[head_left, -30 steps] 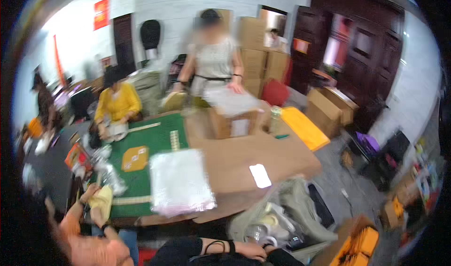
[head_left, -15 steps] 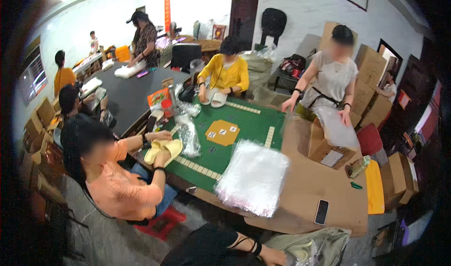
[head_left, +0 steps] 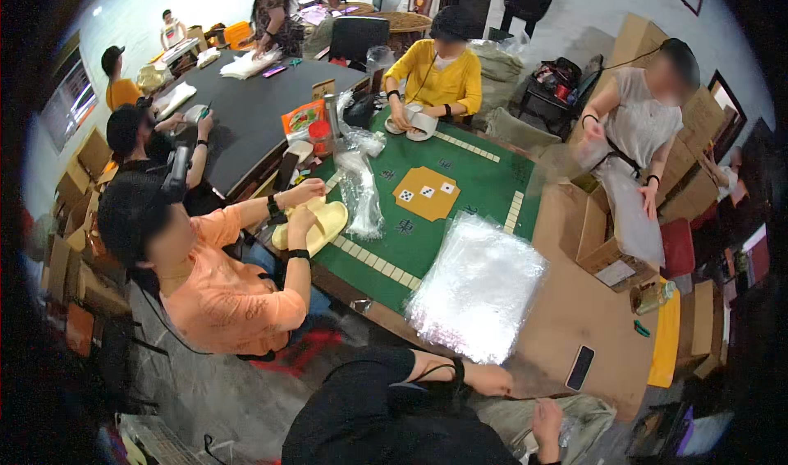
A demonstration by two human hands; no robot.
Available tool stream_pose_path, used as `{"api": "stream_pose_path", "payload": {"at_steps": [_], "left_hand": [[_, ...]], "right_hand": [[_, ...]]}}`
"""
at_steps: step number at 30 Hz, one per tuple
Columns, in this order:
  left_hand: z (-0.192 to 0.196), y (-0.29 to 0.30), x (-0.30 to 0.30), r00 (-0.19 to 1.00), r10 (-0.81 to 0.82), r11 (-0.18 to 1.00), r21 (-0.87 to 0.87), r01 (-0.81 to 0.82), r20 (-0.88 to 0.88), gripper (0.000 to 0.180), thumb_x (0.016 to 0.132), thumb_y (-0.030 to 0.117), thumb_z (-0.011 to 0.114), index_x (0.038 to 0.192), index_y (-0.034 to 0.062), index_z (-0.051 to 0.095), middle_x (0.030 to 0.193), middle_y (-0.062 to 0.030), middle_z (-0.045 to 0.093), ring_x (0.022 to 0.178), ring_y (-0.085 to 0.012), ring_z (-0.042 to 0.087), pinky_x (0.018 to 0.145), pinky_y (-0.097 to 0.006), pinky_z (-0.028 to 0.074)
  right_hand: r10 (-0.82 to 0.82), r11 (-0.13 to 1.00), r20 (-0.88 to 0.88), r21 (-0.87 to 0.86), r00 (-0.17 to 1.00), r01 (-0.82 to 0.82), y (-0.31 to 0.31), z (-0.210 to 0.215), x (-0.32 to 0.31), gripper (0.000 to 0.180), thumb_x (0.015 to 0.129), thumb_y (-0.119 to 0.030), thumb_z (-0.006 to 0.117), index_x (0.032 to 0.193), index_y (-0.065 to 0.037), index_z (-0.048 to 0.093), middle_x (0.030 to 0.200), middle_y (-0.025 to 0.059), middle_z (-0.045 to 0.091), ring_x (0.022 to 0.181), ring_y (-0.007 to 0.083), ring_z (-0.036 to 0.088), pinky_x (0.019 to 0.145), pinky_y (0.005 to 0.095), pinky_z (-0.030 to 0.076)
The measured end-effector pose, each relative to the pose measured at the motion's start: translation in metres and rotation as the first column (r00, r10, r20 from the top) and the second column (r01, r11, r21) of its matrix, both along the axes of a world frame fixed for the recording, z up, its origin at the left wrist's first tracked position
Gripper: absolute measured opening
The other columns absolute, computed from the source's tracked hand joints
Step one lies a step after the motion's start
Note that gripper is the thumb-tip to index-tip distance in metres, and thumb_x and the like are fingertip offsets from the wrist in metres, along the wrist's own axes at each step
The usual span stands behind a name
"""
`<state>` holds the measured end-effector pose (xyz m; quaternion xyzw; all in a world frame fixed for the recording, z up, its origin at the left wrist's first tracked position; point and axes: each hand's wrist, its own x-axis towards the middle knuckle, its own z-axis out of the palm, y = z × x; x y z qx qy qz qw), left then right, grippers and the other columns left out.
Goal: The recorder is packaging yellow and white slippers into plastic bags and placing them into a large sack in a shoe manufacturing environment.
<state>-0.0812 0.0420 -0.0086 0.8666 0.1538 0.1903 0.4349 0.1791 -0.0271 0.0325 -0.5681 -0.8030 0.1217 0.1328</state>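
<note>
My left hand [head_left: 489, 380] reaches over the near edge of the brown table covering, back of the hand up. Its fingertips point down and are hidden or blurred. My right hand [head_left: 547, 422] is lower and to the right, over an open grey-green sack [head_left: 584, 414]. Its fingers look curled in; whatever they may hold cannot be made out. Crinkled clear plastic shows beside it in the sack. Beyond my left hand lies a thick stack of clear plastic bags [head_left: 478, 291], on the table and partly on the green mat [head_left: 443, 149].
A co-worker in orange holds a yellow slipper [head_left: 330, 221] at left; one in yellow holds a white slipper [head_left: 421, 125]. At right, a person in white handles clear plastic by a cardboard box [head_left: 603, 239]. A phone [head_left: 580, 368], green snips [head_left: 641, 328] and a jar [head_left: 652, 297] lie nearby.
My left hand has risen out of the sack to the table edge. My right hand has come into view. The view has shifted, and the person in white has raised one hand from the box.
</note>
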Motion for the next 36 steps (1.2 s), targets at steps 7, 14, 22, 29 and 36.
{"api": "stream_pose_path", "payload": {"at_steps": [7, 14, 22, 29, 36], "left_hand": [[-0.019, 0.041, -0.095, 0.921, 0.348, 0.933, -0.027, -0.358, -0.176, 0.024, 0.082, 0.019, 0.049, 0.099, 0.0069, 0.060, 0.093, -0.0151, 0.059, 0.089, -0.0331, 0.055, 0.077, -0.043, 0.043], [-0.032, 0.052, -0.158, 0.794, 0.569, 0.809, -0.026, -0.587, -0.214, 0.028, 0.081, 0.015, 0.054, 0.107, 0.0074, 0.055, 0.099, -0.0170, 0.053, 0.093, -0.0360, 0.052, 0.080, -0.044, 0.042], [-0.066, 0.036, -0.192, 0.596, 0.686, 0.688, 0.106, -0.718, -0.417, 0.042, 0.078, 0.018, 0.058, 0.119, 0.0136, 0.050, 0.110, -0.0181, 0.048, 0.101, -0.0379, 0.048, 0.082, -0.047, 0.042], [-0.114, 0.016, -0.180, 0.512, 0.748, 0.635, 0.232, -0.737, -0.422, 0.031, 0.073, 0.019, 0.058, 0.104, 0.0168, 0.063, 0.118, -0.0191, 0.045, 0.111, -0.0371, 0.042, 0.089, -0.047, 0.039], [-0.117, 0.004, -0.168, 0.456, 0.776, 0.578, 0.199, -0.792, -0.437, 0.036, 0.071, 0.018, 0.061, 0.107, 0.0158, 0.061, 0.130, -0.0196, 0.036, 0.117, -0.0378, 0.038, 0.090, -0.048, 0.040]], "right_hand": [[0.031, 0.993, -0.155, -0.106, 0.987, -0.048, 0.074, 0.026, -0.083, 0.017, 0.079, -0.010, 0.056, 0.090, 0.000, 0.062, 0.088, 0.0177, 0.060, 0.085, 0.0351, 0.055, 0.076, 0.0408, 0.043], [0.137, 0.959, -0.246, -0.210, 0.960, -0.191, 0.115, -0.020, -0.153, 0.018, 0.078, -0.014, 0.058, 0.091, -0.003, 0.063, 0.090, 0.0147, 0.061, 0.088, 0.0320, 0.055, 0.079, 0.0387, 0.043], [0.351, 0.934, 0.016, -0.071, 0.936, -0.349, 0.137, -0.073, -0.218, 0.034, 0.074, -0.017, 0.061, 0.106, -0.004, 0.055, 0.114, 0.0199, 0.051, 0.098, 0.0359, 0.050, 0.086, 0.0433, 0.041], [0.385, 0.876, 0.222, -0.394, 0.896, -0.279, 0.133, -0.119, -0.230, 0.047, 0.071, -0.023, 0.061, 0.116, -0.010, 0.051, 0.125, 0.0183, 0.042, 0.105, 0.0369, 0.047, 0.076, 0.0472, 0.047], [0.484, 0.857, 0.369, -0.382, 0.793, -0.345, 0.142, -0.126, -0.225, 0.054, 0.073, -0.028, 0.062, 0.122, -0.013, 0.047, 0.126, 0.0194, 0.040, 0.105, 0.0360, 0.048, 0.079, 0.0461, 0.047]]}}
